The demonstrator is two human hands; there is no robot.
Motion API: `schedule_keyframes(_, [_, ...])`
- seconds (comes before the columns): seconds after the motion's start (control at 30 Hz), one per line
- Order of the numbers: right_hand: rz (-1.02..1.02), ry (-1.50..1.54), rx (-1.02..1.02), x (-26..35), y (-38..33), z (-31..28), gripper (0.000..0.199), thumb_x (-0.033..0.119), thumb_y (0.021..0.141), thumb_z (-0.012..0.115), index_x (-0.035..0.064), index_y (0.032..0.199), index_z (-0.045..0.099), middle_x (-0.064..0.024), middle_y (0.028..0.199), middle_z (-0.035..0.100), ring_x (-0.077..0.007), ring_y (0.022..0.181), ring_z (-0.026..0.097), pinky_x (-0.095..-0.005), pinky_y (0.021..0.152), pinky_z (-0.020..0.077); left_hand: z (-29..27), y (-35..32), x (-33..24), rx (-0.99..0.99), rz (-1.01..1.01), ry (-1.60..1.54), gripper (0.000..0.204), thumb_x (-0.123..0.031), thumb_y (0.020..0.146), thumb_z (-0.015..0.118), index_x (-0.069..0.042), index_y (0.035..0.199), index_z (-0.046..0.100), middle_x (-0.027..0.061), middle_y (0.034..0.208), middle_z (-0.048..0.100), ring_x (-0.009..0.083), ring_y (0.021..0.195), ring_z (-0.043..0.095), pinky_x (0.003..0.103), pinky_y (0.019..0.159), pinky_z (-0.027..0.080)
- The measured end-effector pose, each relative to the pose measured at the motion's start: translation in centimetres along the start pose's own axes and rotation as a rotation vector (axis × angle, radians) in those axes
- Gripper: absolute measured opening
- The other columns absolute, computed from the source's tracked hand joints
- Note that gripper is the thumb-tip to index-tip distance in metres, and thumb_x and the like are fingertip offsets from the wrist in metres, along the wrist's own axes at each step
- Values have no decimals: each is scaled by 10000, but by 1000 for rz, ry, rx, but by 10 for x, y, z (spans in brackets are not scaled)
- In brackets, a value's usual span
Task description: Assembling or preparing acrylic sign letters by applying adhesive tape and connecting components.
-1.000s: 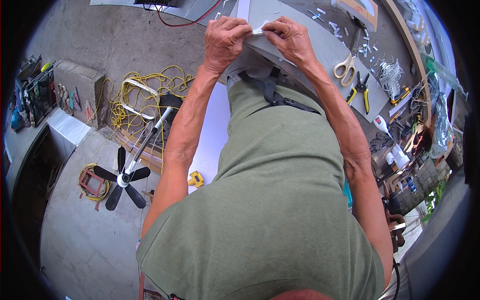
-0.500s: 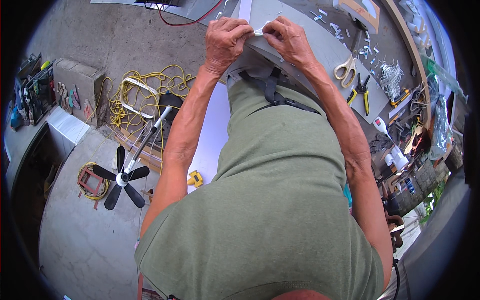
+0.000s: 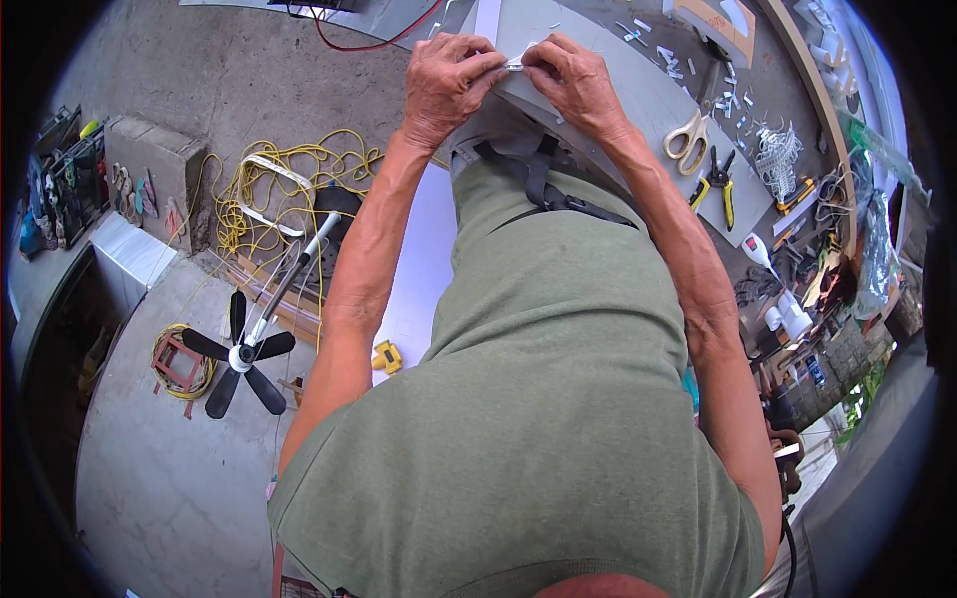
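Note:
My left hand point(image 3: 449, 82) and my right hand point(image 3: 570, 78) meet at the near edge of a grey workbench point(image 3: 638, 110). Both pinch a small pale strip point(image 3: 519, 62) between their fingertips. The piece is tiny and mostly covered by my fingers, so I cannot tell its exact kind. My green shirt fills the lower middle of the view and hides what is below the hands.
Scissors with pale handles point(image 3: 688, 135), yellow-handled pliers point(image 3: 720, 184) and several small white scraps point(image 3: 663, 55) lie on the bench to the right. On the concrete floor at left are a coil of yellow cord point(image 3: 269, 184), a black-bladed fan point(image 3: 239, 349) and a yellow tape measure point(image 3: 388, 356).
Both hands stay at the bench edge on the small strip; the fingertips have drawn slightly closer together. Nothing else has moved.

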State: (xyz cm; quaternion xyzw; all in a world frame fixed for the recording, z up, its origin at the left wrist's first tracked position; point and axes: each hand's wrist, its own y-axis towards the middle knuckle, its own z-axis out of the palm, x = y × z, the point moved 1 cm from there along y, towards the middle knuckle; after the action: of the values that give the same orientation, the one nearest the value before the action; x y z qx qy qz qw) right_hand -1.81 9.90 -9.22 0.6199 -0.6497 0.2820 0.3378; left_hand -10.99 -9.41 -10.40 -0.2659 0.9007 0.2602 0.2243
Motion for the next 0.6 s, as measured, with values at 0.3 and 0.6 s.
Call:
schedule_keyframes(0.3, [4,-9,1,-2,-1,0,141,89,910,744,36,1038,719,-97,929,675,-243,809,698,-349,745,563,2,-1,0,-11,-6,8,131,-253,800,835,-207,915,793,-93,968,711,144,936,641,355,848,442])
schedule_keyframes(0.6, [382,384,36,-7,-7,-6,255,45,983,681,-1,1233,704,-84,1051,764,-115,918,735,-263,834,629,4,-1,1,-28,-17,-2,117,-252,789,842,-213,891,798,-96,956,718,147,935,647,356,852,434])
